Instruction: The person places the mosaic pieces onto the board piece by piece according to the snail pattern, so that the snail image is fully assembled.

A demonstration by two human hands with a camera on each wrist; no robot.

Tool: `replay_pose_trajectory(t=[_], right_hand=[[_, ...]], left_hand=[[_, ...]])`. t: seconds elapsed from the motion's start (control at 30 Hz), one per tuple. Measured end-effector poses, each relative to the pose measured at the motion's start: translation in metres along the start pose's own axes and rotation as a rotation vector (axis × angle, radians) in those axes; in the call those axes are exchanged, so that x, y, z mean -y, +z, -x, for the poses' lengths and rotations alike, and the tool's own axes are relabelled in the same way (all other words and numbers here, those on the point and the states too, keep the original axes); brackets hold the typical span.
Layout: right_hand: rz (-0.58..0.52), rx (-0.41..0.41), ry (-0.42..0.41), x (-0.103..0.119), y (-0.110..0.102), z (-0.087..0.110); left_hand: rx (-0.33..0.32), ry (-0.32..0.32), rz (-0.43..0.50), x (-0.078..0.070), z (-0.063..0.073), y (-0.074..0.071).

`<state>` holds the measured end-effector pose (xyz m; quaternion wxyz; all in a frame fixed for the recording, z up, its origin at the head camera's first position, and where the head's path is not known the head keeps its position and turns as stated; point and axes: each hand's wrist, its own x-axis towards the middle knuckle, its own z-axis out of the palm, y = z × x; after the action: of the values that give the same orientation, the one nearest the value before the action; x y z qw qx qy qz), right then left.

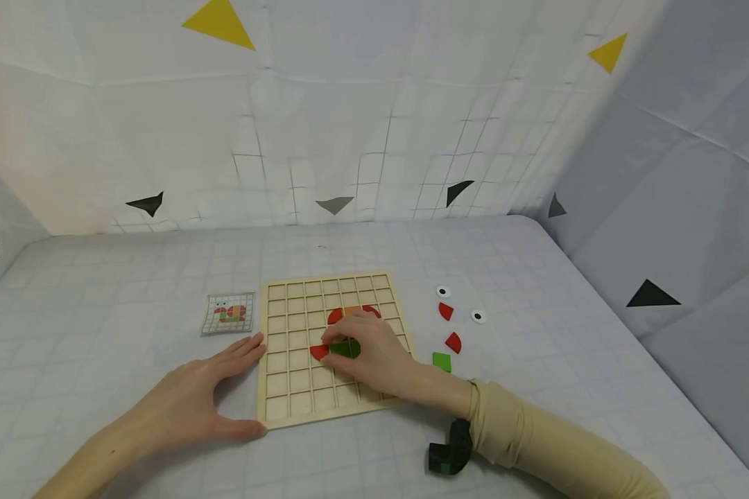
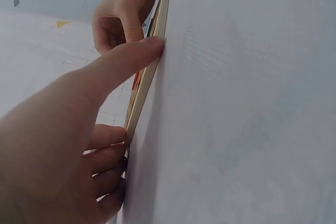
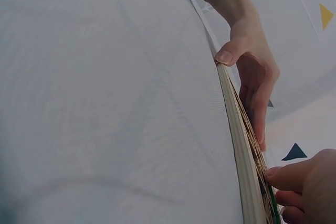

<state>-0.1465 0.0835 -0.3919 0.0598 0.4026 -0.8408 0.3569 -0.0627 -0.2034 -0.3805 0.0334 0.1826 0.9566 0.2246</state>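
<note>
A wooden grid board (image 1: pixel 287 421) lies flat on the table. My left hand (image 1: pixel 190 391) spans its near left corner, fingertips against the left edge and thumb at the corner, fingers fairly straight. Over the board's middle, my right hand (image 1: pixel 383 353) has thumb and fingers bent about a dark green piece (image 1: pixel 347 348) at the grid. Just left of that piece is a red quarter-circle piece (image 1: pixel 318 353). Farther up the board, an orange piece (image 1: pixel 352 310) sits between two red pieces, partly covered by the right hand. In the right wrist view, the right fingertips (image 3: pixel 273 173) touch the board's top.
Right of the board lie a light green square (image 1: pixel 442 361), two loose red quarter-circles (image 1: pixel 453 342) and two white eye discs (image 1: pixel 478 317). A small picture card (image 1: pixel 227 313) with a gridded figure lies left of the board. The right wrist wears a black device (image 1: pixel 451 454).
</note>
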Motion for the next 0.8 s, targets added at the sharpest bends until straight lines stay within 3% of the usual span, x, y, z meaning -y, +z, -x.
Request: replay_pose_trajectory(t=[0.27, 0.43, 0.6, 0.8], right_hand=[[-0.001, 0.006, 0.025, 0.000, -0.002, 0.003], [-0.031, 0.004, 0.007, -0.006, -0.014, 0.010], [-0.042, -0.016, -0.033, -0.024, -0.038, 0.030], [-0.046, -0.042, 0.099, -0.040, -0.072, 0.066]], left_hand=[[-0.005, 0.006, -0.018, 0.001, -0.001, 0.001], [-0.013, 0.010, -0.010, 0.002, 0.000, 0.004], [-0.013, 0.012, -0.010, 0.002, -0.001, 0.005], [-0.008, 0.006, 0.003, 0.002, 0.000, 0.003]])
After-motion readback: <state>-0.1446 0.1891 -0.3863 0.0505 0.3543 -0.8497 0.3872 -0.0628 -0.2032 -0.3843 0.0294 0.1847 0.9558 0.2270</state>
